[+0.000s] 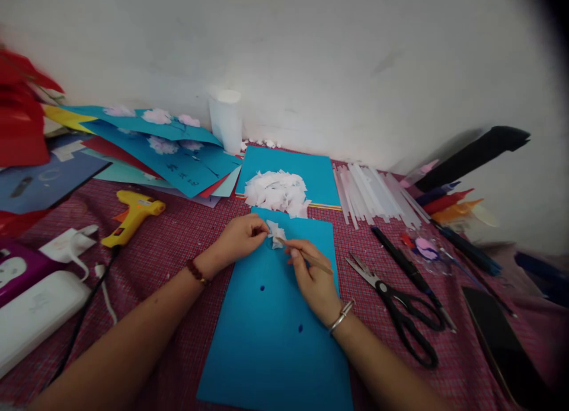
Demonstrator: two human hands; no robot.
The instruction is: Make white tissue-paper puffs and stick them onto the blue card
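A blue sheet of card (275, 352) lies in front of me, with two small dark dots on its lower half. Near its top edge is a small crumpled piece of white tissue paper (276, 233). My left hand (242, 239) is closed in a pinch at the left edge of that piece. In my right hand (313, 275) is a slim wooden stick (316, 261), its tip touching the tissue from the right. Just beyond, a pile of white tissue paper pieces (278, 192) rests on another blue sheet (306, 168).
Left are a yellow glue gun (133, 215), a white power strip (40, 310) and decorated blue cards (173, 156). A white roll (226, 121) stands by the wall. On the right lie glue sticks (373, 192), scissors (400, 304), a black pen (413, 275) and a phone (502, 340).
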